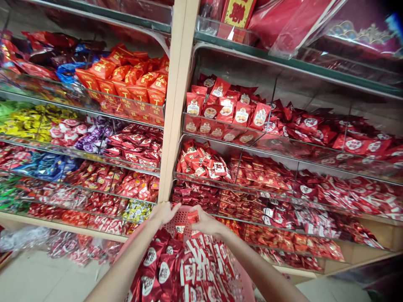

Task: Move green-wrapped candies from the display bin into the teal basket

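A pink perforated basket (179, 215) is in front of me, filled with dark red candy packets (163, 272) on the left and red-and-white packets (201, 272) on the right. At the basket's far left rim, my left hand (163, 213) is closed, its thumb stretched along the edge; its other fingers are mostly hidden. My right hand (206, 222) is closed in a pinch over the far right side of the basket. Between its fingers is a small red candy packet (192, 217). Another small red-and-white packet (179, 230) lies against the basket's far inner wall.
Tiered shelves with clear dividers hold wrapped sweets on both sides of a wooden post (176, 96). Orange-red packets (126, 84) fill an upper left bin. Red-and-white packets (203, 159) lie in a bin beyond the basket. Plastic bags of sweets (75, 247) rest low at left.
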Motion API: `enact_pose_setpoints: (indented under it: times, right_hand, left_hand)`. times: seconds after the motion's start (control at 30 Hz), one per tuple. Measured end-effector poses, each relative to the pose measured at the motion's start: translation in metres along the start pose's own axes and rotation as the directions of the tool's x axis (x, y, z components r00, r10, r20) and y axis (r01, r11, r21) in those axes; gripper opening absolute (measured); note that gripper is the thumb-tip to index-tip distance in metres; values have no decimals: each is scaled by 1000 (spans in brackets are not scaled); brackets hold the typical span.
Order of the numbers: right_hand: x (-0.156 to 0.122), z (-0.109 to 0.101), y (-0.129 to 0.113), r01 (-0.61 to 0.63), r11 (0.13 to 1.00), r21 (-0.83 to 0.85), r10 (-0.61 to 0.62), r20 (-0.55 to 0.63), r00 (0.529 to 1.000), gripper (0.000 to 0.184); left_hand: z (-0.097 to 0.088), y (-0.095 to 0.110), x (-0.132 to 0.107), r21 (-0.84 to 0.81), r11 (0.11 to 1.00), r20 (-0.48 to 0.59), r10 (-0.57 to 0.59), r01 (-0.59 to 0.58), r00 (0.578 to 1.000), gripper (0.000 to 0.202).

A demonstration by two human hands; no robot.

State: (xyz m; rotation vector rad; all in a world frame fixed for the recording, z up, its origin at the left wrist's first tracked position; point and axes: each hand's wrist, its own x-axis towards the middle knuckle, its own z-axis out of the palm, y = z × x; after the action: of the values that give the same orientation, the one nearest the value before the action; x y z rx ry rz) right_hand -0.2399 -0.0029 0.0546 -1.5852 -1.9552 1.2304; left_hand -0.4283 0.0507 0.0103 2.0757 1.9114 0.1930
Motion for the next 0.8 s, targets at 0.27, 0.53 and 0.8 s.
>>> enact_pose_setpoints:
  times: [0.27, 0.53, 0.8]
  right_hand:
    - [29, 10, 2, 104, 723, -683, 10, 162, 987, 62]
    - [36, 21, 6, 147, 583, -799, 19, 194, 981, 55]
    - [38, 26, 12, 204, 505, -838, -26, 222, 975, 46]
  left_hand:
    - [0, 0, -2, 23, 1000, -35, 12, -11, 999, 80]
    - [1, -2, -1, 26, 999, -44, 41, -40, 998, 82]
    - [1, -3, 0, 21, 999, -40, 43, -43, 998, 81]
